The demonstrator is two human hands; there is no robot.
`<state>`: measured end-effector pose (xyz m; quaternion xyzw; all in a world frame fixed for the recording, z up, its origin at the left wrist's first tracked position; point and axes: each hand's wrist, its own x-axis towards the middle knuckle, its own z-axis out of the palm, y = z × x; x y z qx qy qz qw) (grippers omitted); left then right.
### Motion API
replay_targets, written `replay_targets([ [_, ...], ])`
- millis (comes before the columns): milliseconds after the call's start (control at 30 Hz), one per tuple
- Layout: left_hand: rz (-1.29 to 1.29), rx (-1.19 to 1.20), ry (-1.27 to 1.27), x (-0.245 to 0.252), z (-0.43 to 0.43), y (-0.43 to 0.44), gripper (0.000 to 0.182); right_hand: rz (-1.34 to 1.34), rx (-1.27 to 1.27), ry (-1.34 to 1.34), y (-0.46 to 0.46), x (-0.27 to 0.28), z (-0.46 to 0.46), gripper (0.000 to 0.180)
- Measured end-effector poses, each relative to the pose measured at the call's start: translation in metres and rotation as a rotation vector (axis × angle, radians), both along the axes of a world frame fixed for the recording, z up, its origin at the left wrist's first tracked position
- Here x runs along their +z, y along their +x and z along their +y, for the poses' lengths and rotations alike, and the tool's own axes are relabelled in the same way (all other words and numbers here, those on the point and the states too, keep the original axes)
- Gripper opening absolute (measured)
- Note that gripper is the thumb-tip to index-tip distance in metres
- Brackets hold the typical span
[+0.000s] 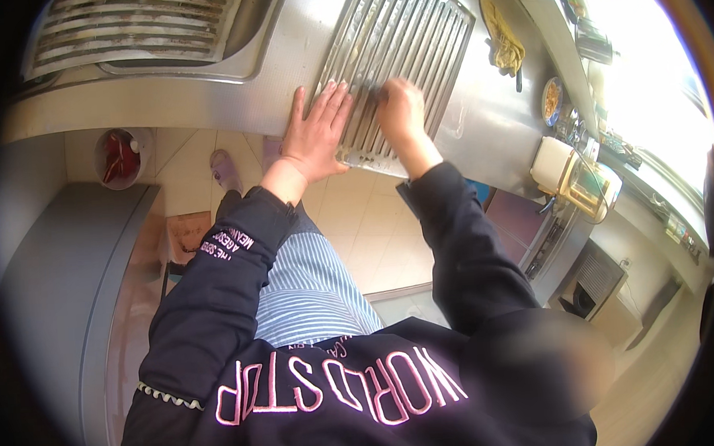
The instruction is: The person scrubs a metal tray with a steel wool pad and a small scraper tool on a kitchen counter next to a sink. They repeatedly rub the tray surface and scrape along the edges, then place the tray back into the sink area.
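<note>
A slatted metal baffle filter [439,46] lies on the stainless steel counter, its near end at the counter's front edge. My left hand [321,129] rests palm down on its lower left edge, fingers spread, holding nothing. To the right of it, my right hand [404,110] is closed around a dark grey scouring pad [368,90], mostly hidden and blurred, pressed to the slats. Whitish wet residue shows on parts of the filter.
Another slatted filter [127,30], stained brown, lies over the sink [248,54] at upper left. Yellow gloves [502,37], a bowl of food [552,101] and a cream-coloured appliance [585,186] stand along the right. A bin [121,158] with red contents is on the floor.
</note>
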<state>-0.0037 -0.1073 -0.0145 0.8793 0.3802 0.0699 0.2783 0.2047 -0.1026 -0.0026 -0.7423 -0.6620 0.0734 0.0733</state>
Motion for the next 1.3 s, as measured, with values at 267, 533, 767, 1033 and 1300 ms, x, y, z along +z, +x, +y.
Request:
replay_targets([
  [267, 0.004, 0.011, -0.021, -0.005, -0.003, 0.002, 0.130, -0.193, -0.160, 0.059, 0.094, -0.009, 0.208, 0.019],
  [533, 0.082, -0.022, -0.049, 0.008, 0.002, 0.002, 0.125, -0.040, -0.086, -0.032, 0.055, 0.007, 0.122, 0.012],
  [767, 0.004, 0.020, -0.047, 0.003, -0.003, 0.002, 0.133, -0.195, -0.232, -0.045, 0.114, -0.013, 0.241, 0.020],
  [1033, -0.034, 0.024, -0.024, 0.000, -0.005, 0.003, 0.133, 0.035, -0.039, -0.131, 0.027, 0.012, 0.062, 0.006],
  [1300, -0.198, -0.139, -0.036, 0.002, 0.015, -0.025, 0.133, 0.460, -0.420, -0.151, -0.003, 0.050, -0.052, 0.018],
])
